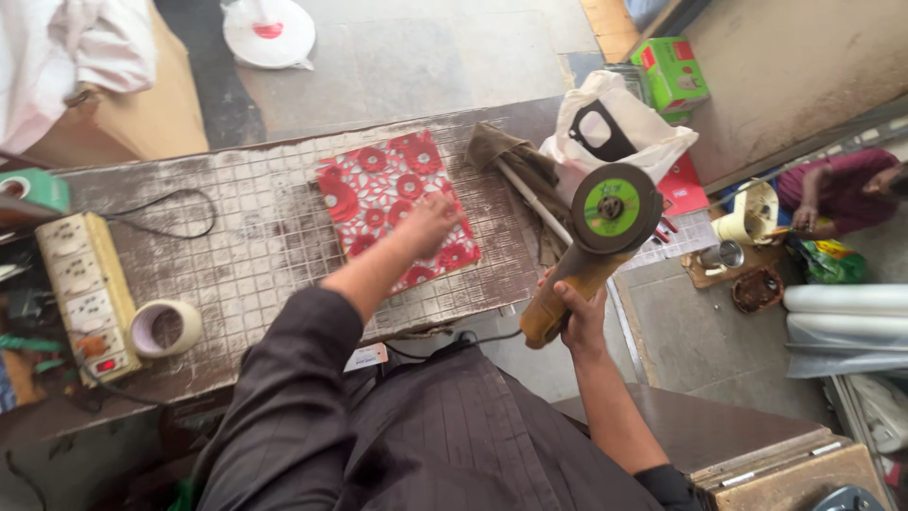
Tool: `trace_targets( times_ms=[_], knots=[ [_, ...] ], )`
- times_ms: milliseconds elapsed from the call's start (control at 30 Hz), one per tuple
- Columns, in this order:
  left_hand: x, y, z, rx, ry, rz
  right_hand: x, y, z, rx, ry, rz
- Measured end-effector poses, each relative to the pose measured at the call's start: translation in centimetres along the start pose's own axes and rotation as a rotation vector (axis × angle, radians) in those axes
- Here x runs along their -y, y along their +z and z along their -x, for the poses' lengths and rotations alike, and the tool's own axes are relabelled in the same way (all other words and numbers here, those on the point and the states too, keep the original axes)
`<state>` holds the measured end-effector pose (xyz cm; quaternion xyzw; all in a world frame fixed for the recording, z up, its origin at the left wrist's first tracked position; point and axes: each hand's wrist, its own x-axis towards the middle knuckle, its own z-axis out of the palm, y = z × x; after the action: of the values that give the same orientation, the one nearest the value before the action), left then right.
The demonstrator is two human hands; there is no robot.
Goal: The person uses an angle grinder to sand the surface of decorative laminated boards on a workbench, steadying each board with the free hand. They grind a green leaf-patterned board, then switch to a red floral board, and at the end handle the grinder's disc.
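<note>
Red floral tile (397, 210) at frame centre: we are pressing our left hand (430, 225) on it, fingers spread, while our right hand (575, 317) is wrapping the heavy angle grinder (591, 241)'s body; the tile looks stiff and brittle, best held at its edges.

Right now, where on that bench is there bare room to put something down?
The widest bare patch of the bench lies between the power strip and the red tile, above the tape roll. The right end is crowded: left hand on the tile, cloth, white bag, and grinder in the right hand.
</note>
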<state>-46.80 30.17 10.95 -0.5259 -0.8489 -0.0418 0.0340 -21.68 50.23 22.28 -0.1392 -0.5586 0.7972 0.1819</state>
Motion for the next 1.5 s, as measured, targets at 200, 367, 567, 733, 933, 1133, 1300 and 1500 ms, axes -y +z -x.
trace_targets(
  times_ms=[200, 367, 567, 733, 933, 1133, 1300, 1500],
  knots=[
    [5.2, -1.7, -7.6, 0.457, 0.185, -0.243, 0.1, -3.7, 2.1, -0.086, 0.019, 0.089],
    [8.2, -3.9, -7.8, 0.628, 0.063, -0.208, 0.6, -5.7, 2.6, -0.147, 0.004, 0.12],
    [15.3, -5.3, -0.7, 0.594, -0.369, -0.193, 1.0, -6.3, 1.1, -0.157, 0.01, 0.094],
    [18.4, -4.4, 5.0, 0.526, -0.703, 0.03, 1.2, -6.1, -0.1, -0.097, 0.036, 0.108],
    [17.3, -2.9, 7.0, 0.554, -0.911, 0.102, 0.4, -5.4, -1.4, -0.029, 0.094, 0.166],
    [13.4, -2.1, 11.5, 0.563, -1.203, 0.21, 0.3, -6.2, -1.8, 0.043, 0.11, 0.254],
    [12.7, -1.7, 12.5, 0.549, -1.393, 0.362, 0.4, -5.3, -3.1, 0.085, 0.099, 0.233],
    [10.7, 0.7, 16.3, 0.494, -1.436, 0.576, -0.3, -3.8, -5.2, 0.145, 0.081, 0.145]
  ],
)
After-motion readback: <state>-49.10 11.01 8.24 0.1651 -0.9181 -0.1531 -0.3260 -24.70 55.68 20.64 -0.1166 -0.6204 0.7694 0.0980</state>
